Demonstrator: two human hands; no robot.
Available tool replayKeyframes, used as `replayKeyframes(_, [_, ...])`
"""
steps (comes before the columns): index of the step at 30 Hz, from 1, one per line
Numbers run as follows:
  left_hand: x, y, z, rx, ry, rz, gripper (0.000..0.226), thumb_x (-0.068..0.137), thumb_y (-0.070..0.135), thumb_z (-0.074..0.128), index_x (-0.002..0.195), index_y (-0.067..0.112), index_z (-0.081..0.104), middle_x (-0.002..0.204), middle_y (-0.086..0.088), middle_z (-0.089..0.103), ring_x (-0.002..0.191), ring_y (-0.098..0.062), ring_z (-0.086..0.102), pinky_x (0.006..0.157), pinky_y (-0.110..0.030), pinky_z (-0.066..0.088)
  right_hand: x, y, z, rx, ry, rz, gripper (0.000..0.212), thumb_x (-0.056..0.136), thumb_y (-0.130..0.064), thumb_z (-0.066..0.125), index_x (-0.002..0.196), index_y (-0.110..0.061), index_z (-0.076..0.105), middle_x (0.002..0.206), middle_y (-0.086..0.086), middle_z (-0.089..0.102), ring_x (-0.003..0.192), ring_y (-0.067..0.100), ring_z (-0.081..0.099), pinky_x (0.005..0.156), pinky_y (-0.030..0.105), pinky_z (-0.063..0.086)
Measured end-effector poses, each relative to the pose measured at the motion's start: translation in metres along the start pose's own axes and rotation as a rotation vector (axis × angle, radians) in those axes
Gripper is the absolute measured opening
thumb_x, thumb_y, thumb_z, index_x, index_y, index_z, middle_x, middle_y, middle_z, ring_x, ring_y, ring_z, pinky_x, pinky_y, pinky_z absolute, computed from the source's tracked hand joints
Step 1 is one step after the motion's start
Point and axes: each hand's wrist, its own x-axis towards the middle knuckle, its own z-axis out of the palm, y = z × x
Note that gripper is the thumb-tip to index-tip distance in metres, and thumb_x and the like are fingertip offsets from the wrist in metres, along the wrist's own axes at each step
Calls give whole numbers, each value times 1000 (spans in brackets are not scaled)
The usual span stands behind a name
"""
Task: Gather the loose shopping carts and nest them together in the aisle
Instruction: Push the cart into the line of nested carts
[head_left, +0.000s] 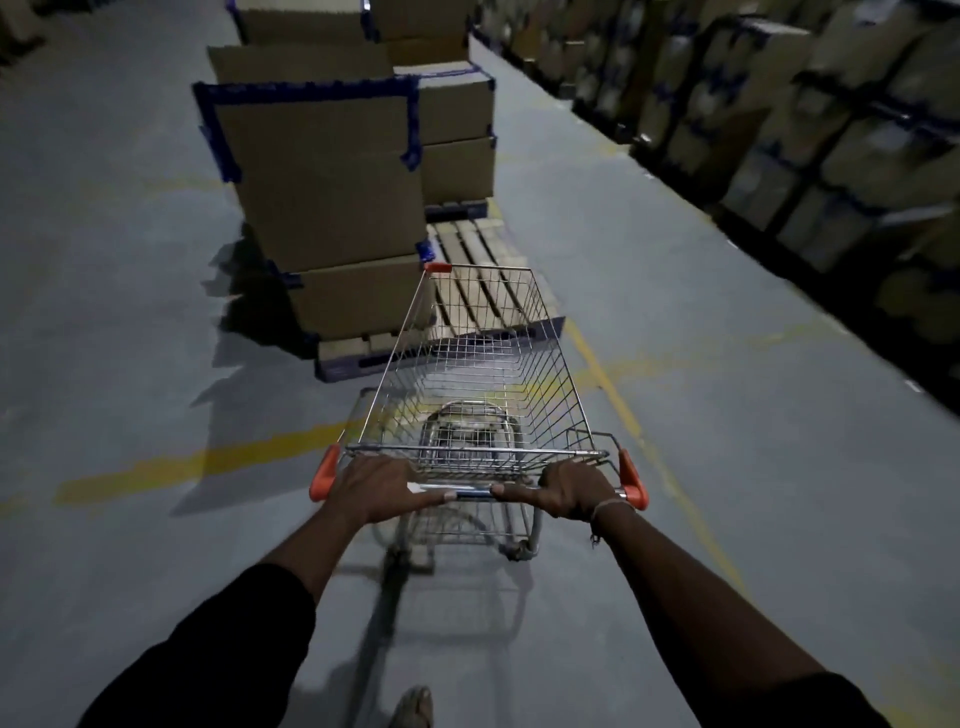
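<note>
Both hands, left hand (382, 486) and right hand (563, 488), wrap curled fingers over the handle of the empty silver wire shopping cart (470, 374) with orange corner caps, steering it (no other cart visible) beside a pallet of stacked brown cardboard boxes (327, 208).

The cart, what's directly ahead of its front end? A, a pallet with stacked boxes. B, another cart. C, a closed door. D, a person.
A: the cart, pushed by the left hand and right hand on its handle, points at a pallet bearing stacked boxes; no other cart, door or person shows ahead.
</note>
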Motion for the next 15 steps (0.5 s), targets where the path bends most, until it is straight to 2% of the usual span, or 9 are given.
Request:
replayKeyframes(6, [59,20,-10,49,16,208,85,71,102,33,57,21,53,59,3,60,57,-12,58,52,-28,29,-10,31,0,69,77,183,82,77,-99,43,53,-21,37,53,1,40,54,21,42,66,36,42])
replayKeyframes(11, [108,42,-12,78,38,367,100,65,108,24,65,17,65,61,5,62,57,-10,59,56,-27,43,-22,54,0,157,127,308,96,49,-117,21,54,-23,40,55,-1,44,53,20,44,73,39,53])
replayKeyframes(15, [143,73,-15,92,27,486,103,64,108,23,64,14,66,59,3,62,54,-11,59,56,-28,43,-34,74,0,181,182,417,94,53,-116,23,53,-23,36,53,-2,41,51,19,42,67,37,46])
